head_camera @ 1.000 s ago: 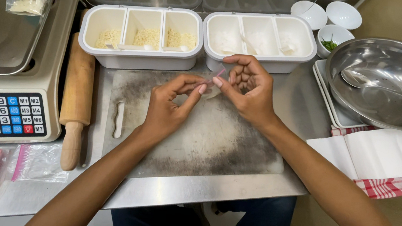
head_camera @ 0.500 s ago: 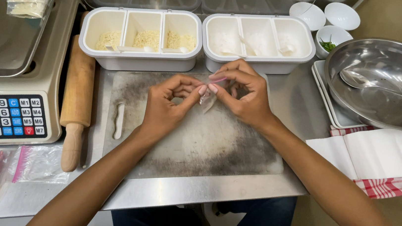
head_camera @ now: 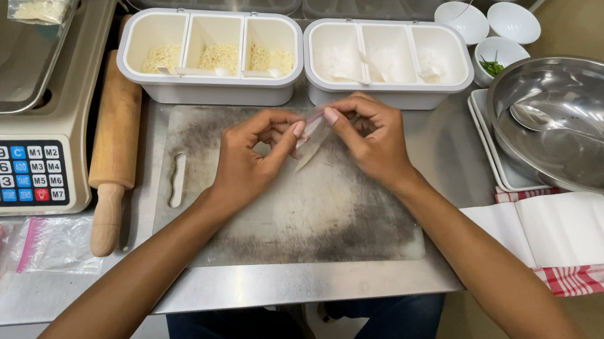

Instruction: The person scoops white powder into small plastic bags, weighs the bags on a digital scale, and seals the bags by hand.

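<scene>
Both of my hands meet above a floured grey cutting board (head_camera: pixel 327 217). My left hand (head_camera: pixel 251 157) and my right hand (head_camera: pixel 373 136) pinch the top edge of a small clear plastic bag (head_camera: pixel 312 142) between thumb and fingers. The bag hangs down between them, a little above the board. What it holds cannot be made out.
Two white three-part containers (head_camera: pixel 206 88) (head_camera: pixel 384 96) sit behind the board. A wooden rolling pin (head_camera: pixel 114 150) and a scale (head_camera: pixel 11 161) are at left. A steel bowl with a spoon (head_camera: pixel 583 124), small white bowls (head_camera: pixel 512 23), folded cloths (head_camera: pixel 563 242) lie right. Plastic bags (head_camera: pixel 55 244) rest front left.
The hands have come a little lower and closer together, and the bag now hangs down between the fingertips instead of being bunched in the right hand.
</scene>
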